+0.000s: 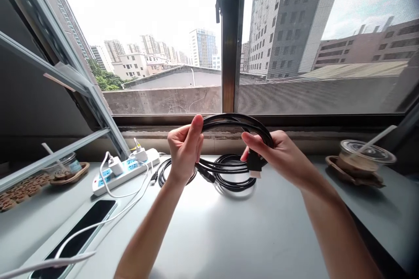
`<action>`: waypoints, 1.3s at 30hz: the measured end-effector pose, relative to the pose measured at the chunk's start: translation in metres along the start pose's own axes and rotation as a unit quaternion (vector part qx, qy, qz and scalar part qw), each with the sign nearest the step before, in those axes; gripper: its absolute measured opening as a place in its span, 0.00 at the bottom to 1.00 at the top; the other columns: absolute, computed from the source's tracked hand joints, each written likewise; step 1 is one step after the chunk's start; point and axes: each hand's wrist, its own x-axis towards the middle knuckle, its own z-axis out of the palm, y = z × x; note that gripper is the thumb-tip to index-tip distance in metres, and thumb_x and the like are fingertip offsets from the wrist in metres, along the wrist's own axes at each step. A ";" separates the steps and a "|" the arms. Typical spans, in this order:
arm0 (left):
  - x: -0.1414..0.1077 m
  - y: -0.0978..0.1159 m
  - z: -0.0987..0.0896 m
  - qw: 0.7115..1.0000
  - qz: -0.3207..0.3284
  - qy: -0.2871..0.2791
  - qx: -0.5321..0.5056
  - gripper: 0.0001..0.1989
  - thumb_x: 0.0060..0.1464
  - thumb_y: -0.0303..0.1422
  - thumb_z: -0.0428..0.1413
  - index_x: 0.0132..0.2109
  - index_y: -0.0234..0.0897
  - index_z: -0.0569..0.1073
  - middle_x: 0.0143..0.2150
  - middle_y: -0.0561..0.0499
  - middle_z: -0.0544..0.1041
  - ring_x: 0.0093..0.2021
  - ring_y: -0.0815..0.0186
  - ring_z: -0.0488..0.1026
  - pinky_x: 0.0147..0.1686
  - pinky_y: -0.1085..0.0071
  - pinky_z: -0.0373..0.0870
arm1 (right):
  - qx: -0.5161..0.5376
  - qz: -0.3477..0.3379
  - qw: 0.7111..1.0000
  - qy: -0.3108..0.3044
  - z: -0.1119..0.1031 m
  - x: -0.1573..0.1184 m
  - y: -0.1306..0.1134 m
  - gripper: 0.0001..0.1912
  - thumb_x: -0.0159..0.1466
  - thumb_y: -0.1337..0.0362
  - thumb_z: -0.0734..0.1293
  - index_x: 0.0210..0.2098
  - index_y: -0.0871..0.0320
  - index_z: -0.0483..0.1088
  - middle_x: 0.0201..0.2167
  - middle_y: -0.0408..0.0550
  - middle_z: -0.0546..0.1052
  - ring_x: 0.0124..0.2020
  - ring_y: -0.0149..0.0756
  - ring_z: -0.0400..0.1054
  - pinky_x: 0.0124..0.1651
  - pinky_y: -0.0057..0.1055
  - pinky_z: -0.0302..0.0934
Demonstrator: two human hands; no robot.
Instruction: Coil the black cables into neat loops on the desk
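A coiled black cable [231,118] is held up above the table between both hands. My left hand [187,148] is closed round the left side of the loop, thumb pointing up. On the right side, my right hand [273,150] grips the coil with its thumb on top. One HDMI-like plug [254,165] with a pale metal end hangs below my right fingers, and a second black plug [207,173] dangles by my left hand. Behind and below, another coiled black cable [237,186] lies on the white table [229,235]; more black loops lie partly behind my left wrist.
A white power strip [131,169] with plugged-in white chargers stands at the left. A phone [77,235] lies in front of it with a white cord [98,224] across. Lidded cups stand at both sides, the right cup [365,157] on a cardboard holder. A window frame [229,52] rises behind.
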 end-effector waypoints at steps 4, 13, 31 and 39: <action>0.007 -0.008 -0.003 1.000 -0.028 -0.007 -0.008 0.31 0.47 0.52 0.57 0.13 0.39 0.52 0.08 0.61 0.49 0.09 0.78 0.46 0.11 0.70 0.36 | 0.073 0.042 0.995 -0.061 0.003 -0.001 -0.002 0.28 0.60 0.44 0.62 0.16 0.60 0.66 0.14 0.44 0.67 0.16 0.27 0.61 0.19 0.24 0.53; 0.013 -0.005 -0.003 0.994 -0.108 -0.005 -0.018 0.32 0.52 0.47 0.55 0.14 0.38 0.46 0.08 0.60 0.47 0.09 0.78 0.44 0.11 0.71 0.38 | -0.252 -0.065 0.957 0.127 0.007 0.004 0.007 0.09 0.54 0.59 0.69 0.27 0.58 0.68 0.24 0.44 0.74 0.26 0.34 0.68 0.30 0.28 0.60; 0.023 -0.018 -0.005 0.927 -0.333 -0.070 -0.159 0.21 0.62 0.39 0.46 0.21 0.36 0.57 0.09 0.62 0.49 0.08 0.79 0.45 0.08 0.81 0.39 | -0.456 -0.134 0.866 0.154 0.006 0.015 0.032 0.26 0.59 0.70 0.61 0.57 0.58 0.65 0.49 0.47 0.75 0.30 0.34 0.71 0.36 0.31 0.65; 0.032 -0.053 -0.012 0.912 -0.371 -0.130 -0.117 0.20 0.60 0.41 0.48 0.22 0.37 0.56 0.11 0.63 0.49 0.10 0.79 0.44 0.09 0.81 0.41 | -0.458 -0.011 0.888 0.041 -0.005 0.021 0.039 0.28 0.59 0.67 0.62 0.60 0.58 0.63 0.39 0.49 0.79 0.34 0.37 0.72 0.35 0.30 0.62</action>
